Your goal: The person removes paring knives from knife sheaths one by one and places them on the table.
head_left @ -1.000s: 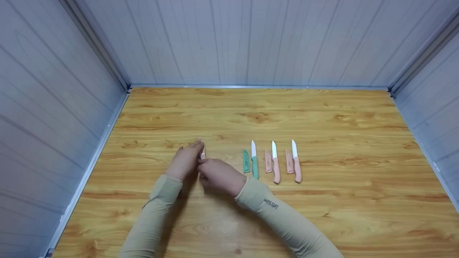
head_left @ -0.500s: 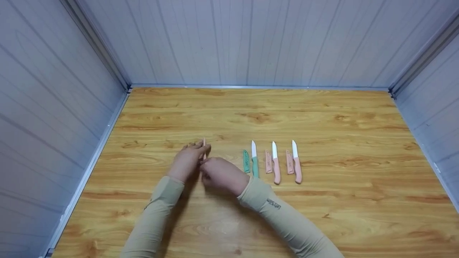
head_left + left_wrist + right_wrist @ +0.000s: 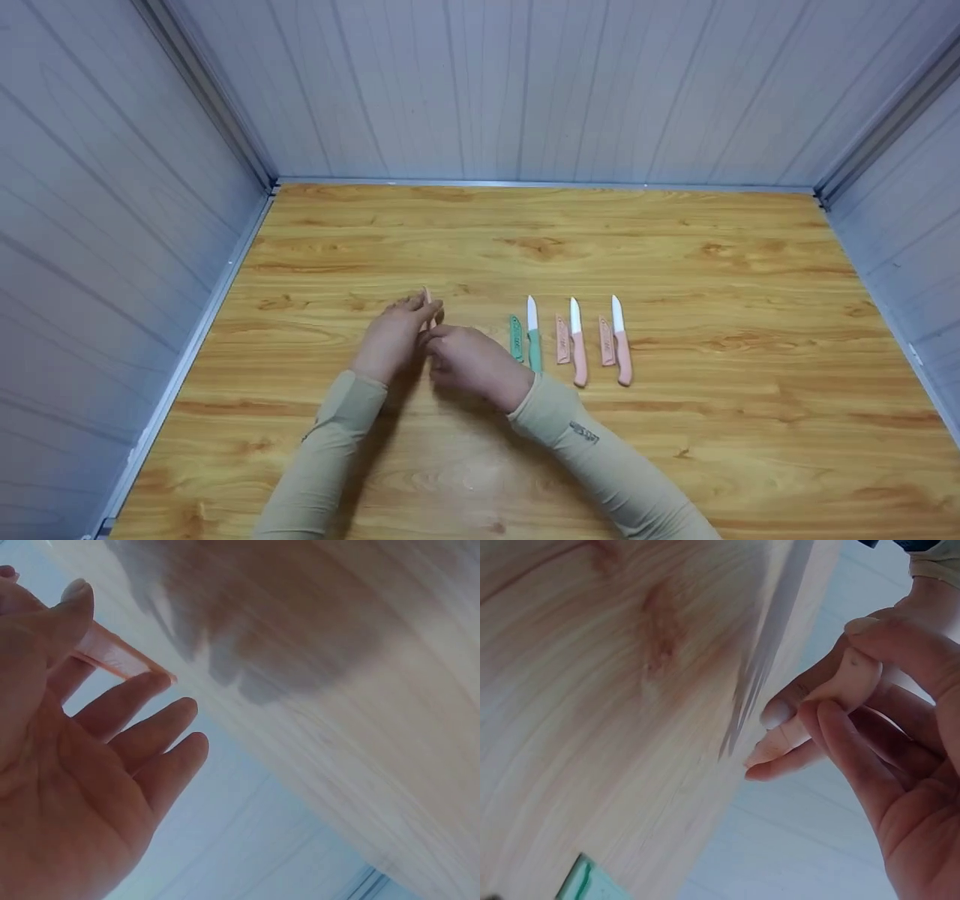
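Note:
In the head view, my left hand [image 3: 388, 341] and right hand [image 3: 480, 364] meet left of centre over a pink knife with its sheath on. My left hand pinches the pink sheath [image 3: 116, 656] between thumb and fingers, its other fingers spread out. My right hand grips the pink handle [image 3: 855, 681], the thumb at its butt end and the fingers along it. From above, only the narrow edge of the sheath shows past the left fingertips. No bare blade shows between the hands; the handle is mostly hidden from above.
Right of the hands lie a green sheath [image 3: 516, 337] and a green-handled knife [image 3: 533, 345]. Further right are two pink-handled knives [image 3: 579, 356] [image 3: 622, 356], each beside a pink sheath [image 3: 562, 341] [image 3: 606, 341]. White panel walls [image 3: 480, 90] enclose the wooden table [image 3: 712, 450].
The sheath has turned from its broad face onto its narrow edge, and the white strip seen between the hands is no longer visible. My right hand has shifted slightly right.

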### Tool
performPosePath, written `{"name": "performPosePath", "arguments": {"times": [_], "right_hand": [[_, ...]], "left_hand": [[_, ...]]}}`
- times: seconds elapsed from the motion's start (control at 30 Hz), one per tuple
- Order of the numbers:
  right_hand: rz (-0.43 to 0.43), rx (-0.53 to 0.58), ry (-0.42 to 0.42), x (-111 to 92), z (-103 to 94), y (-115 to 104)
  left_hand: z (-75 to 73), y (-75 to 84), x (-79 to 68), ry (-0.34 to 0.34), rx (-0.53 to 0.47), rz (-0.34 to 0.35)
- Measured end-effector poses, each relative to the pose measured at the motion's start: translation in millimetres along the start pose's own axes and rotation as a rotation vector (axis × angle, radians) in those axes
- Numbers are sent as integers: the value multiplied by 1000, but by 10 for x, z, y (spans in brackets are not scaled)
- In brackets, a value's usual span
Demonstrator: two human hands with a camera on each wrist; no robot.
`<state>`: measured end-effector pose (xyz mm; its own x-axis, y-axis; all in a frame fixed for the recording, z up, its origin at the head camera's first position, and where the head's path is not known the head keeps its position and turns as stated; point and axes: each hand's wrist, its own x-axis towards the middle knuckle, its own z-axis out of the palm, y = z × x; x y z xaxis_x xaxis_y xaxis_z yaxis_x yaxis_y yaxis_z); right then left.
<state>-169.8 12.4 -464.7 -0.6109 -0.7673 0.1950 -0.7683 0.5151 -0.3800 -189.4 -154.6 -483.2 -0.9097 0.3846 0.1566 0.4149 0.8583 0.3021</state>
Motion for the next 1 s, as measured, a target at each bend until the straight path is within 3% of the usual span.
{"name": "performPosePath", "arguments": {"times": [0.3,0.57,1.0], "right_hand": [[-19,59,162,-219,-151,82],[-52,64,271,-403,-322,64],[-77,60,422,-697,-627,68]], "left_hand": [[-82,168,20,-16,84,-29],[-168,315,20,14,77,-52],[-222,624,17,154,72,7]]}}
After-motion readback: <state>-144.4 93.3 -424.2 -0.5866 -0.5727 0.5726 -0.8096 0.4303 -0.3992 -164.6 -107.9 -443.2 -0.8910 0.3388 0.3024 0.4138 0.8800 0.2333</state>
